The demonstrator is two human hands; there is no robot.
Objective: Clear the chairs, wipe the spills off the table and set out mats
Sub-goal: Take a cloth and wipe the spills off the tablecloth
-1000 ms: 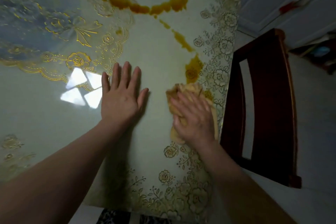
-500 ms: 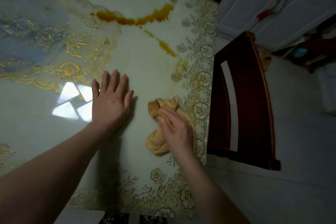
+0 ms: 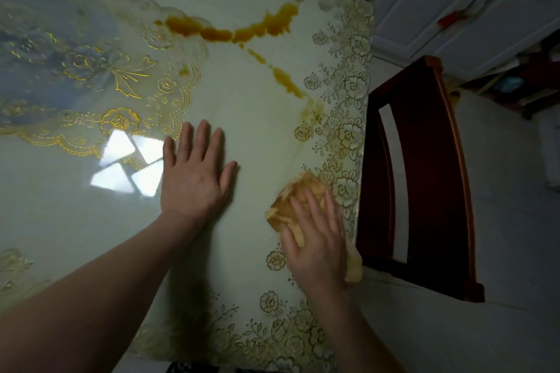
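Note:
A glossy pale table with a gold flower border carries an orange-brown spill in a curved band at the far side, with a streak trailing toward the right edge and a faint smear below it. My right hand presses flat on a yellow cloth near the table's right edge, fingers straight. Part of the cloth hangs over the edge by my wrist. My left hand rests flat on the table, fingers spread, to the left of the cloth.
A dark red wooden chair stands close against the table's right side. White cabinet doors fill the far right. A translucent gold-patterned cover lies over the table's left part. Light floor shows on the right.
My right hand drew the cloth back toward me, then slid it right to the table's edge with fingers flattened. The near blob of the spill is now a faint smear. My left hand stayed put.

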